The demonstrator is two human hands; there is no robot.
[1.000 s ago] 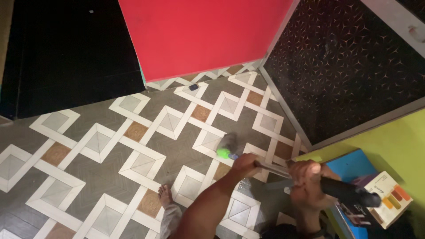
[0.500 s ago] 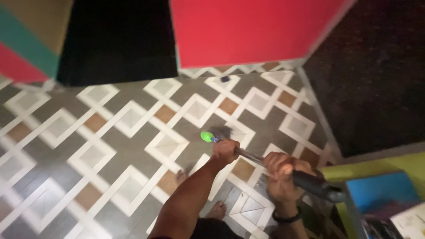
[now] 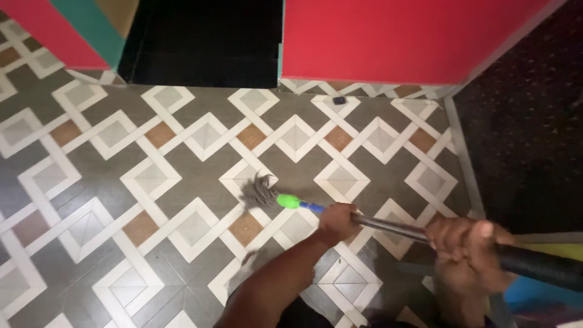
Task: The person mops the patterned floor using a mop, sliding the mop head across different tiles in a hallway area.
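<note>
Left hand [image 3: 337, 221]: clenched around the mop handle [image 3: 388, 226], low on the metal shaft, just behind the blue collar.
Right hand [image 3: 467, 248]: clenched around the handle higher up, where the black grip begins.
Mop: tilted, running from lower right to centre; green socket beside the grey mop head [image 3: 258, 191].
Mop head: strands spread on the floor [image 3: 152, 176], on a white-bordered diamond tile.
Surroundings: red wall [image 3: 401, 36] ahead; dark doorway [image 3: 206, 39] to its left; small dark object [image 3: 339, 100] near the wall base.
</note>
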